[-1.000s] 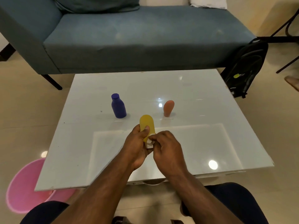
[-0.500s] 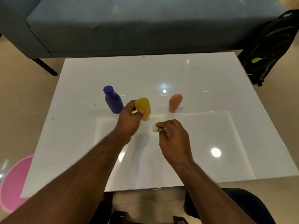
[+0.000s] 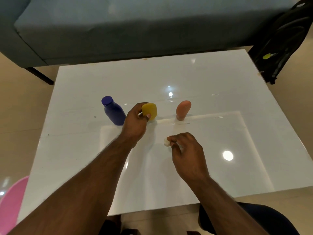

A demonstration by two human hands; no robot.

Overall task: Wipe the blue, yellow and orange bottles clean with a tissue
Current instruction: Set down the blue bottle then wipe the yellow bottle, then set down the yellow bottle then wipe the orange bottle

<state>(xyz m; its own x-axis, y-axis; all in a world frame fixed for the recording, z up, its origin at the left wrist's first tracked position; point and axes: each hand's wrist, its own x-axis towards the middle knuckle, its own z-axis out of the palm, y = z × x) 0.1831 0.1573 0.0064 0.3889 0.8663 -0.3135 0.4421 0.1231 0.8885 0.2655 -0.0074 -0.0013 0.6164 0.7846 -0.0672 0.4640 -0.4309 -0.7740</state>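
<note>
Table top [image 3: 211, 85] glossy white, mirror-like glare; bottles [image 3: 113, 112] smooth matt plastic; sofa [image 3: 118, 28] woven cloth; tissue [image 3: 166, 142] soft paper.

Dim warm light, ceiling-lamp glare on the glossy table [image 3: 220, 92], blurred, bowed edges.

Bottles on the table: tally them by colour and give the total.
Blue bottle: 1
Yellow bottle, held by the left hand: 1
Orange bottle: 1
Total: 3
</note>
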